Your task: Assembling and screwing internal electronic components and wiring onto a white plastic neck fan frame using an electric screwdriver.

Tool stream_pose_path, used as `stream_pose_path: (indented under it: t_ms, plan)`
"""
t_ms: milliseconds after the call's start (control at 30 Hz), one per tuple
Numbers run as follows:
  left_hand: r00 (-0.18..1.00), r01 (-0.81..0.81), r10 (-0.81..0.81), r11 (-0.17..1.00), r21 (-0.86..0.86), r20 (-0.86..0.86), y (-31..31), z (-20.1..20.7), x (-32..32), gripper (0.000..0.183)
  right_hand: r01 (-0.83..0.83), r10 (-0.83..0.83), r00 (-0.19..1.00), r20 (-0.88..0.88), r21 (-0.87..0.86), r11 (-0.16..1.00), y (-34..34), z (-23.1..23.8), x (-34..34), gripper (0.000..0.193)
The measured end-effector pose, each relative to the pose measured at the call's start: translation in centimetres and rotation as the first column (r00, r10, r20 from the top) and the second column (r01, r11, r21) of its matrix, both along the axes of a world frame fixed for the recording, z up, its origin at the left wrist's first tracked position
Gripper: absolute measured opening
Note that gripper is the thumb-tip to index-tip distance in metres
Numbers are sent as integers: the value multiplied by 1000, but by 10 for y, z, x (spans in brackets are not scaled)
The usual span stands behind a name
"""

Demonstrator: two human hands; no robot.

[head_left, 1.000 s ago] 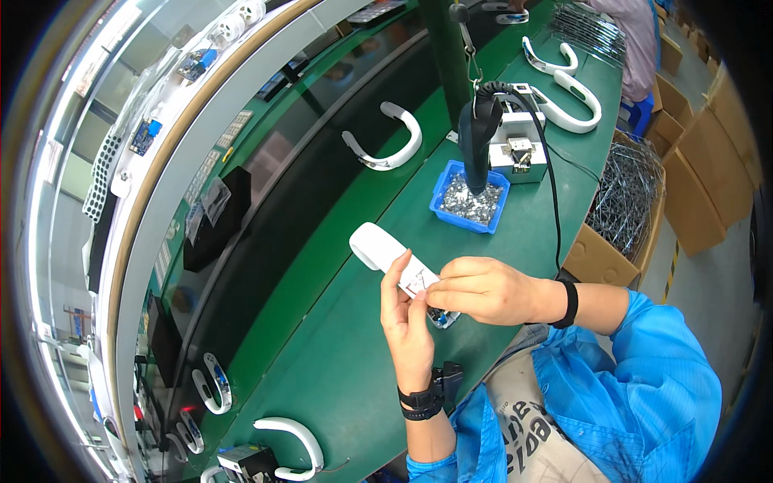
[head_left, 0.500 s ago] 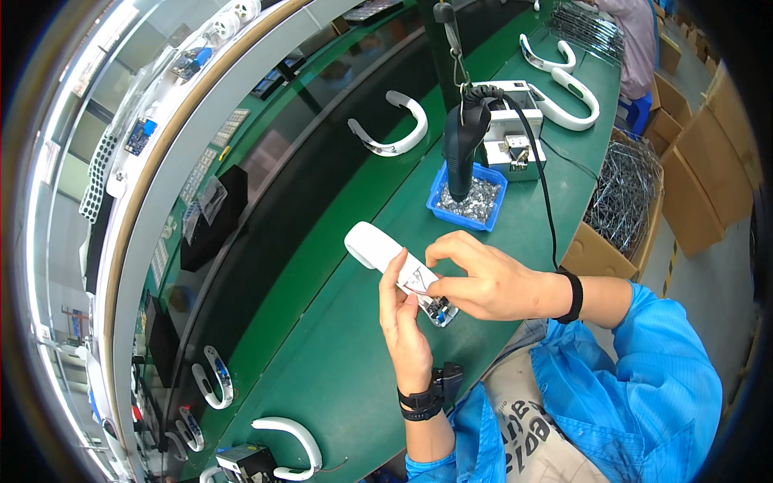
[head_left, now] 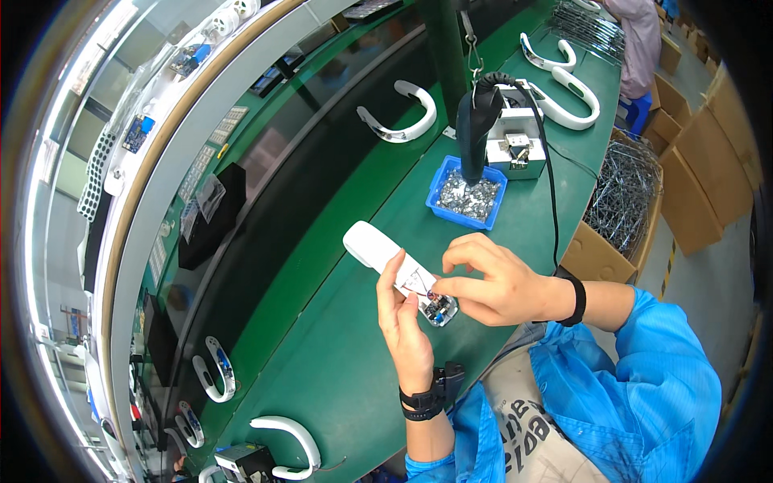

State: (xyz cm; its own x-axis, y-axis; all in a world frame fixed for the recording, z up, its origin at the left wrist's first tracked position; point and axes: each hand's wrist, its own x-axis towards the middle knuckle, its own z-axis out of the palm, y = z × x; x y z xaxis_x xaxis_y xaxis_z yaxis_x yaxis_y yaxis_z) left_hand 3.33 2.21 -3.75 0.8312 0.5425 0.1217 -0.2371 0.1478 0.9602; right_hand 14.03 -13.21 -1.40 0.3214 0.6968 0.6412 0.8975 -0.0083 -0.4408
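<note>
A white curved plastic housing (head_left: pixel 375 244) is tilted above the green bench, its open end showing a small circuit board (head_left: pixel 439 308) and thin dark and reddish wires (head_left: pixel 419 288). My left hand (head_left: pixel 403 322) grips this housing, fingers along its far side and the thumb at the near edge beside the wires. Over the open end is my right hand (head_left: pixel 503 282). Its fingers are bent, with one fingertip close to the wires and board; whatever is between finger and thumb is hidden.
Beyond my hands stands a blue tray (head_left: pixel 452 216) of small metal parts, with a black power screwdriver (head_left: pixel 475 133) hanging over it. Behind is a grey-white boxy machine (head_left: pixel 515 145). White U-shaped housings (head_left: pixel 403 133) lie on belt and bench. A carton (head_left: pixel 616 213) of metal rods stands right.
My right hand has shifted slightly right, uncovering more of the wires and board. The hanging screwdriver has swung right. Housings on the belt have moved farther away. My left hand stays nearly still.
</note>
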Motion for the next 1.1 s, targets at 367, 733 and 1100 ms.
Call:
stream_pose_path:
  t_ms: [367, 733, 1100]
  plan:
    - [1000, -9, 10, 999, 40, -14, -4, 1, 1, 57, 110, -86, 980, 180, -132, 985, 14, 4, -16, 25]
    - [999, -38, 39, 996, 80, -15, -3, 2, -6, 57, 22, -22, 1000, 6, 34, 999, 6, 0, -8, 43]
    - [998, -55, 55, 998, 27, -3, -9, 1, -4, 57, 67, -50, 992, 117, -148, 987, 14, 3, -17, 29]
